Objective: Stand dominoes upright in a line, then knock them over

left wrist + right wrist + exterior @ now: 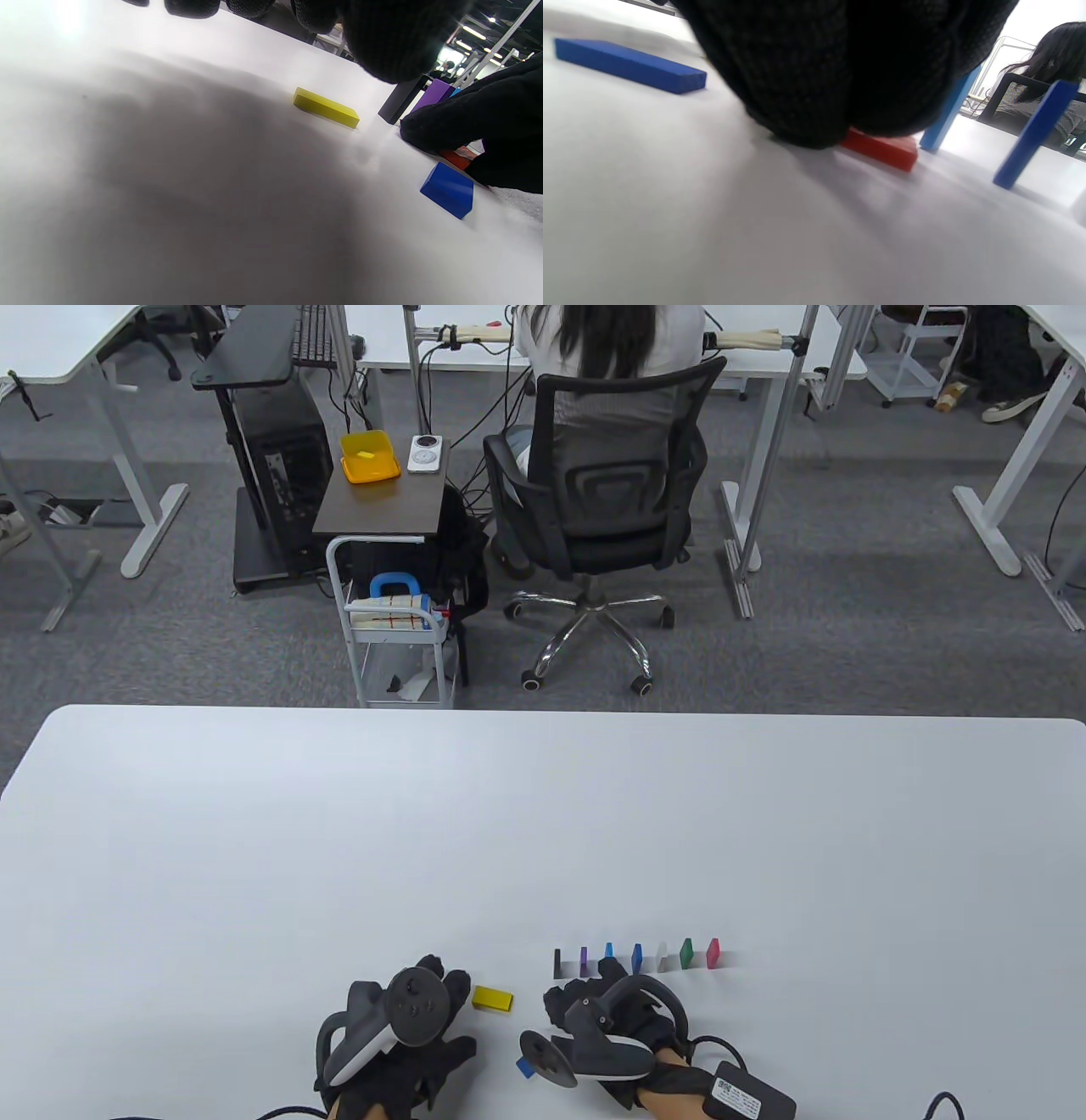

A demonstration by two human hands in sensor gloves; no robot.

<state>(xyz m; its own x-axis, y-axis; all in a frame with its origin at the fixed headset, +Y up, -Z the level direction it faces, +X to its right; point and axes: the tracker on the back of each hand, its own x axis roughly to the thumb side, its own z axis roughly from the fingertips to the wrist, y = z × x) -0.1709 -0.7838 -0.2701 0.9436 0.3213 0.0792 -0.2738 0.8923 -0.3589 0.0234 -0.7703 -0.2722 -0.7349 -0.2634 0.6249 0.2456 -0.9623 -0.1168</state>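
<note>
Several dominoes stand upright in a row, from a black one on the left to a pink one on the right. A yellow domino lies flat just right of my left hand, whose fingers hover above the table and hold nothing. My right hand sits just in front of the row's left end, and its fingers curl over a red domino that lies flat. A blue domino lies flat left of that hand.
The white table stretches far beyond the dominoes. A black box with a cable hangs at my right wrist. Past the far edge, a person sits in an office chair beside a small cart.
</note>
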